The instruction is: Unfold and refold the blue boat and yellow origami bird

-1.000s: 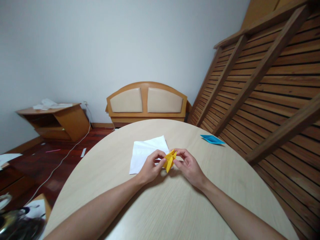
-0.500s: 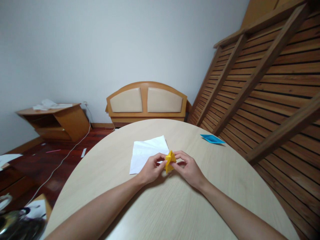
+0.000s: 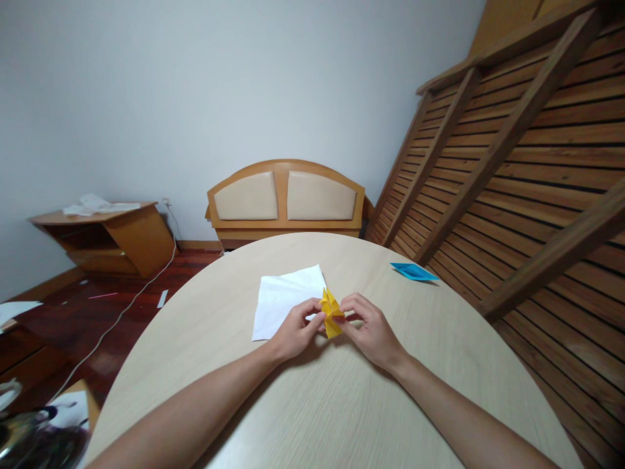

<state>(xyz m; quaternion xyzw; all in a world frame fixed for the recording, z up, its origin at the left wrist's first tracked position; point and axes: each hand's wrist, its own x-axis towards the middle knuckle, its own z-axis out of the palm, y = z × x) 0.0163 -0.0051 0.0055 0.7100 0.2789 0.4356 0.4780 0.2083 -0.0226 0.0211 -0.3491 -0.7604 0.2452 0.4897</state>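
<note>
A small piece of folded yellow paper (image 3: pixel 333 316), with pointed flaps sticking up, is held just above the round table between my two hands. My left hand (image 3: pixel 299 327) pinches its left side between thumb and fingers. On the other side, my right hand (image 3: pixel 370 327) grips the right edge with thumb and fingertips. A creased white sheet of paper (image 3: pixel 288 294) lies flat on the table, partly behind my left hand. Farther off to the right rests a blue folded paper boat (image 3: pixel 414 271).
The round wooden table (image 3: pixel 303 417) fills the foreground. Beyond its far edge stands a padded headboard (image 3: pixel 288 195). A slatted wooden frame (image 3: pixel 512 169) leans along the right. At left are a low cabinet (image 3: pixel 117 241) and a white cable (image 3: pixel 124 319) on the floor.
The yellow paper has turned and opened slightly between my fingers, and its pointed flaps now stand apart at the top. Both hands stay in nearly the same place.
</note>
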